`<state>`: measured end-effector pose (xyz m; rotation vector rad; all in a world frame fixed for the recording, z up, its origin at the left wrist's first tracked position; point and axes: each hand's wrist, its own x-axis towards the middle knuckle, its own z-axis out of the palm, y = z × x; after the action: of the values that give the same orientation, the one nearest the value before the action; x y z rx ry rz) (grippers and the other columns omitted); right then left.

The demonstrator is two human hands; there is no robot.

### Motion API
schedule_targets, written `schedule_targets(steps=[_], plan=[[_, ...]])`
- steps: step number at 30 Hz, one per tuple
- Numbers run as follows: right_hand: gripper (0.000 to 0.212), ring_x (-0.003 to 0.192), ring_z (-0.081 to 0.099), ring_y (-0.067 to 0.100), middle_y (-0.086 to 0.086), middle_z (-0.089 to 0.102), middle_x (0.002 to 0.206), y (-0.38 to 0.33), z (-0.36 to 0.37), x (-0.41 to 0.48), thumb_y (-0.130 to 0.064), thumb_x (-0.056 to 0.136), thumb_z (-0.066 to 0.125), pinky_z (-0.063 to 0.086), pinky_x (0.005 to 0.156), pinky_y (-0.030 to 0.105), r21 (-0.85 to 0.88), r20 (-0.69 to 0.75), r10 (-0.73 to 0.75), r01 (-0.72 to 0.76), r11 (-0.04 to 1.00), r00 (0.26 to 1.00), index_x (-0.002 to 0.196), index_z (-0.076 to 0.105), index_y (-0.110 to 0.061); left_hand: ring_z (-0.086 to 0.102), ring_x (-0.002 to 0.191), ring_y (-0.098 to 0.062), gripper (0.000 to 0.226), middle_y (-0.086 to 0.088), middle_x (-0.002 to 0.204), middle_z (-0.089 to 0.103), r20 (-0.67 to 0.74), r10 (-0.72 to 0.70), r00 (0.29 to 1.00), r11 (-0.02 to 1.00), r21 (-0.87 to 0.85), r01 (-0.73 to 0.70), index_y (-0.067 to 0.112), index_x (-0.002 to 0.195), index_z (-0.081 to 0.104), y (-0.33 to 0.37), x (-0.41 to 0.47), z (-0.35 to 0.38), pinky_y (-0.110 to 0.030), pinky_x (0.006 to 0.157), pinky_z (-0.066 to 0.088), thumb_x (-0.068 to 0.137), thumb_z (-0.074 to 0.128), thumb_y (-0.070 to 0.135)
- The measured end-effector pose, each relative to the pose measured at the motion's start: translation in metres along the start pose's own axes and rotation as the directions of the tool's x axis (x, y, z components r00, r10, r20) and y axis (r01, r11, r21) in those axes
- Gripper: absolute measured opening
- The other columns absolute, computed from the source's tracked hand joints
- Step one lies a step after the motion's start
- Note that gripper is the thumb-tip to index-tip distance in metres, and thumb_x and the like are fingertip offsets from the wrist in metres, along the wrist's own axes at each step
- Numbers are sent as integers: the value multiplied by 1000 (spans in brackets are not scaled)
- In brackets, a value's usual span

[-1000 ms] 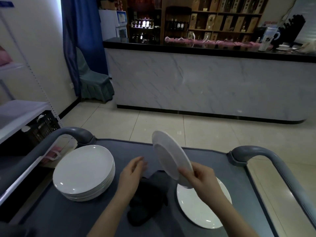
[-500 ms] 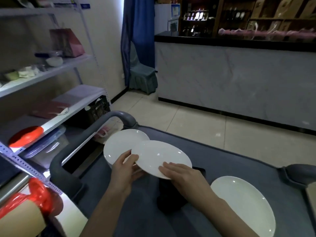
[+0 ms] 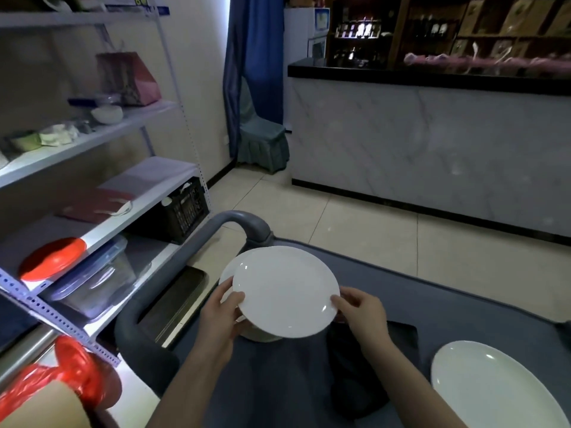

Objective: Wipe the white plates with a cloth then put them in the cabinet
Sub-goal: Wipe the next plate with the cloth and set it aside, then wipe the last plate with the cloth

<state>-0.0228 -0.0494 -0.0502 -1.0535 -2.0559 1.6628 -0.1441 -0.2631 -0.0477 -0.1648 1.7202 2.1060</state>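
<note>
A white plate [image 3: 285, 291] is held flat between both hands, just above a stack of white plates [image 3: 230, 273] on the grey cart [image 3: 278, 381]. My left hand [image 3: 221, 313] grips its left rim. My right hand [image 3: 360, 310] grips its right rim. A dark cloth [image 3: 358, 366] lies on the cart under my right forearm. Another white plate [image 3: 488, 387] lies flat at the cart's right end.
A metal shelf rack [image 3: 92, 140] on the left holds bowls, a pink bag [image 3: 126, 78], a red lid [image 3: 51, 257], plastic boxes and a black crate [image 3: 182, 211]. The cart's grey handle [image 3: 234, 220] curves up beside the stack. A marble counter [image 3: 432, 143] stands beyond the tiled floor.
The plate went from tilted upright in my right hand to flat in both hands, moving left over the stack. My view swung left toward the shelf rack.
</note>
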Motion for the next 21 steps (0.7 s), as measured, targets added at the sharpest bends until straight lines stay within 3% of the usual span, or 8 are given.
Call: schedule_targets(steps=[3, 6, 9, 11, 13, 15, 17, 21], plan=[[22, 65, 72, 9, -14, 76, 77, -3, 25, 4, -8, 87, 68, 60, 69, 28, 32, -57, 8, -6, 999, 998, 100, 79, -23, 68, 95, -22, 39, 3, 105, 73, 43, 24, 999, 997, 75, -27, 39, 107, 69, 5, 19, -13, -28, 58, 55, 92, 55, 5], [28, 58, 70, 8, -11, 76, 76, -4, 46, 6, -7, 86, 67, 49, 58, 10, -7, -83, -10, 9, 1000, 996, 97, 78, -31, 67, 96, -13, 43, 5, 105, 71, 73, 166, 983, 927, 329, -181, 45, 103, 71, 9, 36, -25, -21, 71, 51, 92, 56, 7], [28, 65, 70, 14, -1, 71, 89, -2, 64, 12, -9, 85, 68, 45, 62, 10, -66, -133, -26, 18, 998, 991, 97, 77, -34, 58, 90, -10, 37, -1, 102, 51, 35, 234, 972, 822, 527, -217, 29, 121, 66, 8, 51, -33, -14, 72, 39, 91, 60, 8], [27, 73, 69, 18, 5, 69, 91, -1, 74, 17, -9, 85, 68, 44, 61, 8, -106, -145, -25, 9, 994, 989, 99, 78, -30, 54, 84, -11, 29, -1, 98, 46, 37, 242, 969, 773, 596, -216, 19, 117, 66, 7, 58, -36, -14, 70, 37, 92, 59, 5], [26, 80, 68, 22, 7, 69, 93, 1, 82, 19, -8, 85, 68, 52, 75, 22, -120, -144, -5, -12, 993, 990, 101, 78, -26, 52, 81, -17, 21, -2, 96, 44, 46, 252, 967, 733, 644, -221, 16, 106, 65, 5, 62, -38, -8, 66, 36, 92, 57, 3], [26, 85, 67, 24, 6, 66, 94, 2, 89, 21, -8, 86, 69, 53, 86, 37, -128, -162, 14, -35, 991, 987, 104, 78, -23, 51, 80, -14, 21, -2, 96, 44, 45, 254, 966, 716, 663, -219, 15, 108, 64, 2, 67, -41, -6, 67, 36, 92, 57, 3], [25, 86, 66, 23, 5, 64, 95, 4, 92, 22, -9, 86, 69, 48, 84, 34, -136, -191, 13, -39, 990, 981, 106, 77, -21, 51, 82, -14, 20, 0, 94, 42, 48, 255, 966, 703, 676, -220, 11, 110, 64, 0, 71, -43, -6, 68, 36, 93, 57, 4], [25, 76, 54, 5, 2, 58, 93, 5, 97, 22, -10, 89, 68, 33, 73, 19, -178, -252, -25, -21, 984, 968, 111, 75, -18, 47, 89, -22, 30, 4, 92, 39, 78, 273, 959, 660, 710, -246, 13, 120, 65, -4, 76, -42, -13, 72, 35, 93, 56, 5]])
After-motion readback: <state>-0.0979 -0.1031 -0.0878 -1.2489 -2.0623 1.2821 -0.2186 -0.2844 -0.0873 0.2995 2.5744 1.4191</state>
